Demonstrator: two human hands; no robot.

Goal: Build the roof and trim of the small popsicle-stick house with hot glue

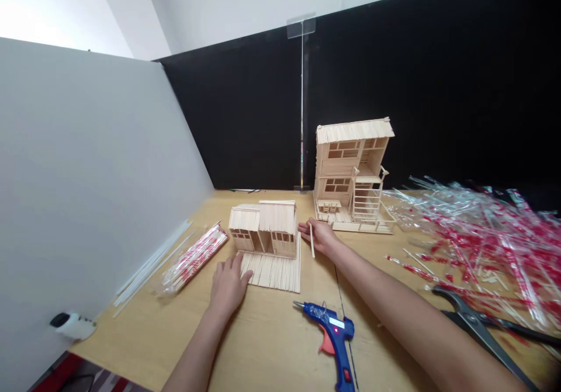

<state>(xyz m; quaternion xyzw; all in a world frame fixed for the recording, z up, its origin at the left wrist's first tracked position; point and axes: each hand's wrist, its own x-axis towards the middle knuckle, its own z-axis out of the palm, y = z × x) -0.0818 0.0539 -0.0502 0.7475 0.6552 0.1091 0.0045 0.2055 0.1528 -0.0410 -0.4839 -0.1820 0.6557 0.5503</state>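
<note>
A small wooden stick house (263,228) with a slatted floor (274,272) stands on the table in the middle. My left hand (228,284) rests at the floor's front left corner, fingers apart and touching its edge. On the other side, my right hand (319,237) is beside the house's right edge, with a short wooden stick (312,240) held in its fingers. Below the house lies a blue glue gun (335,330) with a red trigger, its nozzle pointing left and a small red light lit.
A taller two-storey stick house (346,167) stands behind my right hand. Wrapped sticks (197,259) and white glue sticks (151,263) lie left. Crumpled wrappers (495,234) and scissors (475,319) are at the right. A white bottle (76,326) is at the far left.
</note>
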